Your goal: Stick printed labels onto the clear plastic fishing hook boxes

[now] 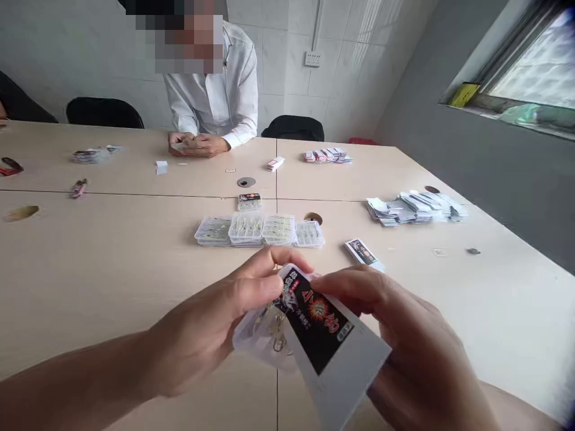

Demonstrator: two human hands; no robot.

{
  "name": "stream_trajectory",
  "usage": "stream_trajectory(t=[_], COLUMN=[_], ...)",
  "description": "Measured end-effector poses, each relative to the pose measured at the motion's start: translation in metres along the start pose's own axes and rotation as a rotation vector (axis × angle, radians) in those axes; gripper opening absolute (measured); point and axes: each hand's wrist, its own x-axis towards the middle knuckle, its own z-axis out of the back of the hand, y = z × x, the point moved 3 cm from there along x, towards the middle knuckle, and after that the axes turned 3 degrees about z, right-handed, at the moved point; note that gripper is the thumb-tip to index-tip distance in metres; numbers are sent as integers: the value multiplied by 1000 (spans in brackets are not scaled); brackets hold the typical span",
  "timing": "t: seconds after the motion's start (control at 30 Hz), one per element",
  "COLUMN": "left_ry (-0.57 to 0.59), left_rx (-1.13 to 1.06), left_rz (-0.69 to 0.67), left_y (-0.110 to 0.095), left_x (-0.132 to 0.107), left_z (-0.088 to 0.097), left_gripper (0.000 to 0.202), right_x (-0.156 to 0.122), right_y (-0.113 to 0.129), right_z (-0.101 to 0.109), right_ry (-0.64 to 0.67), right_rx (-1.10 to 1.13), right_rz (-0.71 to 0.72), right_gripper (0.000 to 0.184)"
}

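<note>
Your left hand [220,314] is closed around the clear box [265,350], thumb on top, its tip at the label's near-left edge; metal hooks [279,340] show through the plastic. Your right hand [408,341] pinches the label [353,365] between thumb and fingers; it lies aslant over the box, black printed panel facing up, white end hanging toward you. Your 2 hands are close together at the label's top; cannot tell whether the fingertips touch.

Box and label are both held above the counter [112,257], near its middle seam. Beyond them, a row of clear boxes [246,230], 4 across; just behind it, 1 smaller box [250,202] with a black label. To the right, a printed stack [363,252]; farther right, a spread of white cards [411,208].

Across the counter, a co-worker [231,90] in white; both their hands [200,145] are together around a small item, too small to identify.
</note>
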Motion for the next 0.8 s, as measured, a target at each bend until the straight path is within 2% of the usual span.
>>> stream_trajectory(t=[0.2, 0.33, 0.5, 0.6, 0.8], left_ry=[12, 95, 152, 133, 120], left_rx=[-104, -117, 57, 159, 236], left_rz=[-35, -87, -177, -211, -182], left_y=[11, 16, 18, 17, 16], left_x=[-3, -3, 3, 6, 4], left_z=[0, -2, -1, 1, 0], left_gripper=[31, 37, 55, 56, 56], right_x=[-2, -1, -1, -3, -3], right_y=[0, -1, -2, -3, -6], right_z=[1, 0, -2, -4, -9], right_ry=[-2, -4, -27, -42, -22], right_rx=[14, 64, 120, 118, 146], right_rz=[3, 23, 38, 37, 3], right_gripper=[25, 32, 40, 42, 40])
